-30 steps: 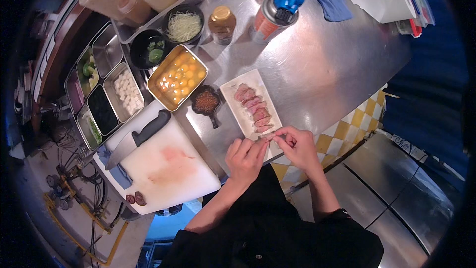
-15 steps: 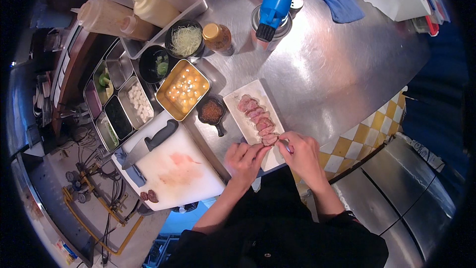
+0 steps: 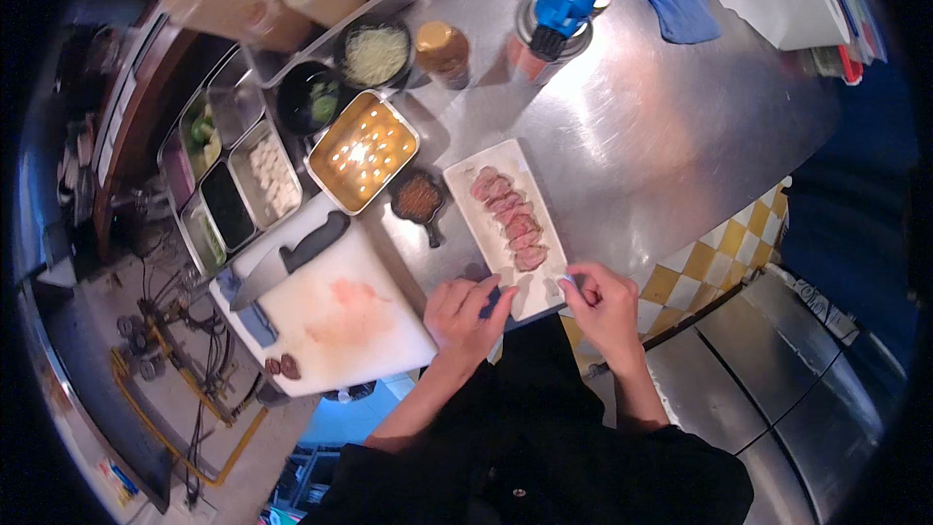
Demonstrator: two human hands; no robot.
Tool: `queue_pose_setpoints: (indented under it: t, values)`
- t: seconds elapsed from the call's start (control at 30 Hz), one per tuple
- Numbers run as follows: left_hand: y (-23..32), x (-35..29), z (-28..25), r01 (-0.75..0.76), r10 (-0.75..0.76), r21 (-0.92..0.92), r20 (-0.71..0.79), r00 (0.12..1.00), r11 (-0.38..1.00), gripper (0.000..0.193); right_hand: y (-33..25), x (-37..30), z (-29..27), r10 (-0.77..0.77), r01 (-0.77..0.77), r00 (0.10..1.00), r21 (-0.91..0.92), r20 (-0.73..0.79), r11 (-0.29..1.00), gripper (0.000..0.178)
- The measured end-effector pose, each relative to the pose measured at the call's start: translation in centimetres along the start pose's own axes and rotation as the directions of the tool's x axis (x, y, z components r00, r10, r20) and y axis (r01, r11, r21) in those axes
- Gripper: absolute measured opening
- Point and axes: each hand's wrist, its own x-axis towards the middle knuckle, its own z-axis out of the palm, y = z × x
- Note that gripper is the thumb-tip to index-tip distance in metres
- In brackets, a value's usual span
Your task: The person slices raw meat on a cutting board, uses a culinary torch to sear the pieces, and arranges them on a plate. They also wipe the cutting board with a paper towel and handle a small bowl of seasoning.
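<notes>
Sliced pink meat [image 3: 515, 224] lies in an overlapping row along a white rectangular plate [image 3: 530, 301]. At the plate's near left edge is my left hand [image 3: 465, 319], thumb and index finger a little apart with nothing visible between them. My right hand [image 3: 604, 303] is at the near right edge, thumb and fingers pinched together. A small pale bit shows at its fingertips, too small to name. Both hands are off the meat. Left of the plate stands a small dark handled dish [image 3: 418, 198] of reddish-brown grains.
A knife [image 3: 316, 243] rests on a stained white cutting board [image 3: 379, 350]. Beyond it stand a metal tray of yolks [image 3: 408, 141], black bowls, a spice jar [image 3: 442, 51] and ingredient pans [image 3: 231, 219]. A blue torch [image 3: 569, 0] and blue cloth [image 3: 677, 5] are at the back.
Both hands have drawn back from the nearest meat slice toward the plate's near end and moved apart. My left thumb and index finger have separated. The whole view has shifted slightly.
</notes>
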Motion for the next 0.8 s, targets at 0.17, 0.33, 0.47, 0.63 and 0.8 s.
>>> queue_pose_setpoints:
  t: [0.17,0.33,0.47,0.63,0.8]
  values:
    - [-0.2,-5.7,-10.1,0.06,-0.067,0.113,0.058,0.996,0.992,0.027,-3.0,-5.3,1.1,-0.075,0.079,0.919,0.005,0.387,0.997,0.02]
    - [-2.8,-11.8,-19.7,0.344,-0.437,0.442,0.126,0.891,0.828,0.028,-13.1,-5.4,7.7,-0.39,0.528,0.607,0.014,0.693,0.849,0.025]
    - [-7.2,-12.9,-26.3,0.482,-0.465,0.359,-0.139,0.874,0.799,0.025,-19.8,-5.1,16.0,-0.538,0.677,0.604,-0.022,0.588,0.736,0.026]
    - [-16.3,-11.6,-31.8,0.507,-0.413,0.407,-0.3,0.86,0.76,0.024,-26.9,-4.9,29.5,-0.72,0.77,0.567,0.052,0.399,0.635,0.024]
    - [-23.2,-9.3,-30.7,0.379,-0.366,0.521,-0.134,0.921,0.765,0.015,-24.3,-5.0,39.7,-0.626,0.811,0.563,-0.212,0.539,0.546,0.016]
